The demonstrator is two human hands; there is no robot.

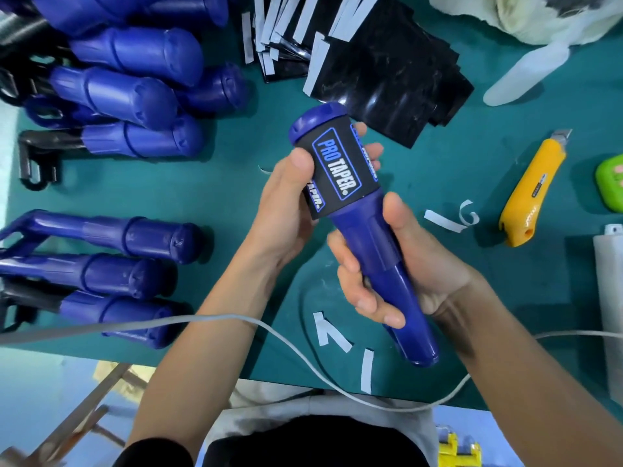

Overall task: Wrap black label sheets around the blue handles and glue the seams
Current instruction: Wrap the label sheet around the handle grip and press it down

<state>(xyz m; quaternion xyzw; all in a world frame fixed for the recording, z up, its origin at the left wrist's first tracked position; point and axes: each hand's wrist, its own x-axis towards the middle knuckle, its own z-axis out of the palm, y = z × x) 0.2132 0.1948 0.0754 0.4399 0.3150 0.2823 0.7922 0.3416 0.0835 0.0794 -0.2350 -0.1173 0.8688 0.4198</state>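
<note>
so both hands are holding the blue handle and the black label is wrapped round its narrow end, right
Not quite. The head view shows the black label wrapped round the thick end of the blue handle, where the left hand grips it. The narrow end, held in the right hand, is bare blue. Both hands do hold the handle.

A green table (215,193) carries heaps of blue handles (135,92) from eight to eleven o'clock. At one o'clock is a fanned stack of black label sheets (387,69) with white strips along their edges. A yellow utility knife (529,193) lies at three o'clock, with curled white paper strips (445,220) just beside it and flat ones at six o'clock.
</note>
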